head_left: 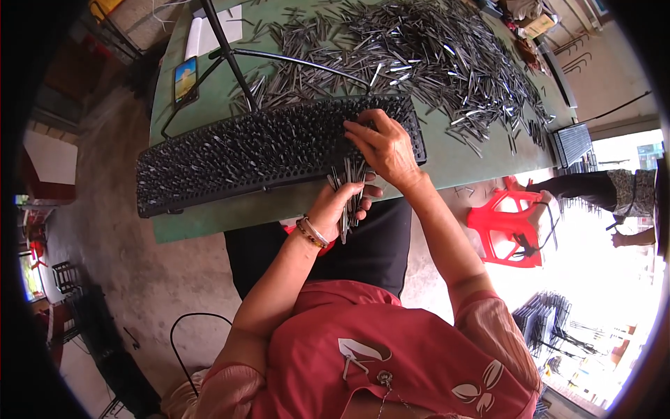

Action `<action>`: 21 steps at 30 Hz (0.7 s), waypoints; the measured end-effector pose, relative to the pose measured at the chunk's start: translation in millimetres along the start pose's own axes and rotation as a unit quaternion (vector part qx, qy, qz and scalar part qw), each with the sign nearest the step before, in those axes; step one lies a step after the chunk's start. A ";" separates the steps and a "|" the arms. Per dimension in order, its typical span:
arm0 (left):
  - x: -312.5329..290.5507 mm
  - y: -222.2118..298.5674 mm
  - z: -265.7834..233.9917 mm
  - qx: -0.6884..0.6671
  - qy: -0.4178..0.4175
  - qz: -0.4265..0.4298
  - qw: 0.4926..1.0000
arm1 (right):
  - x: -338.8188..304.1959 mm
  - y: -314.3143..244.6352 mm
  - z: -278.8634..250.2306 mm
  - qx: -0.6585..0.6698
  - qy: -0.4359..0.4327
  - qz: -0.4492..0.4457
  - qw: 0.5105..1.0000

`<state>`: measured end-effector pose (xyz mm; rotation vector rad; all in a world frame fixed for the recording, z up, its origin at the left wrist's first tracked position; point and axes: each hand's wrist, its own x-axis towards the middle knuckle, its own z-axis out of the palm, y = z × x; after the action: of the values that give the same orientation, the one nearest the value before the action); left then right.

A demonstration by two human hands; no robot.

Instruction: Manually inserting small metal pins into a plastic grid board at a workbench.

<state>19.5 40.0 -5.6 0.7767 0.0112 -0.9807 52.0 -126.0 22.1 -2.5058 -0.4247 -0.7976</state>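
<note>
A bundle of thin, dark grey metal strips (352,173) stands upright in my left hand (333,204), whose fingers wrap round it just off the table's near edge. My right hand (388,148) hovers over the right end of a long black rack (230,193), fingers bent and drawn together. Anything between those fingertips is hidden from view. Many similar strips stand on end in the rack, packed closely. Small round holes run along its front border. Behind it, a large loose heap of the same strips (447,59) spreads over the green table (199,227).
Black metal tubing (225,50) rises behind the rack. A phone (185,79) and white paper (222,31) lie at the far left. A red plastic stool (504,227) stands right of the table. Another person (628,194) is at the right edge, near stacked dark racks (548,318).
</note>
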 end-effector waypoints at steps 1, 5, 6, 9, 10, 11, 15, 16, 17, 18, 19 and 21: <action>-0.1 -0.1 0.3 0.000 0.000 -0.001 1.000 | 0.9 -0.1 -1.3 0.004 -0.008 -0.011 1.000; -0.3 0.1 2.2 -0.009 0.005 0.003 1.000 | -0.2 -0.6 -1.2 -0.017 -0.003 0.000 1.000; -0.2 0.6 3.0 -0.007 0.006 0.003 1.000 | -0.3 -2.1 -1.2 -0.018 -0.003 0.000 1.000; -1.3 1.1 5.4 0.000 0.017 0.002 1.000 | -1.8 -5.4 0.0 -0.013 -0.020 0.007 1.000; -1.1 0.8 4.6 0.000 0.016 0.002 1.000 | -2.1 -4.1 1.2 -0.011 -0.010 0.000 1.000; -0.5 0.0 3.0 -0.003 0.008 0.003 1.000 | -2.3 -3.3 1.4 -0.009 0.000 -0.007 1.000; -1.8 1.3 1.6 -0.013 0.009 0.007 1.000 | 0.4 -14.4 -15.0 0.129 0.033 0.174 0.976; -2.5 1.9 1.5 -0.014 0.010 0.007 1.000 | 0.0 -12.3 -23.4 0.133 0.002 0.193 0.972; -2.9 2.6 1.5 -0.024 0.008 0.021 0.999 | -1.3 -13.7 -31.2 0.147 -0.061 0.226 0.961; -3.2 3.2 1.3 -0.033 0.006 0.035 0.999 | -3.8 -16.2 -36.1 0.161 -0.124 0.258 0.945; -2.2 3.1 2.7 -0.033 0.005 0.034 0.999 | -7.1 -16.5 -38.7 0.160 -0.123 0.259 0.945; -0.9 2.7 5.4 -0.024 0.014 0.054 0.998 | -12.6 -16.9 -40.2 0.255 -0.214 0.299 0.894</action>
<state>19.2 38.3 0.3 0.7395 0.0177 -0.8636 16.6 -134.7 49.2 -2.0939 0.0228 0.1094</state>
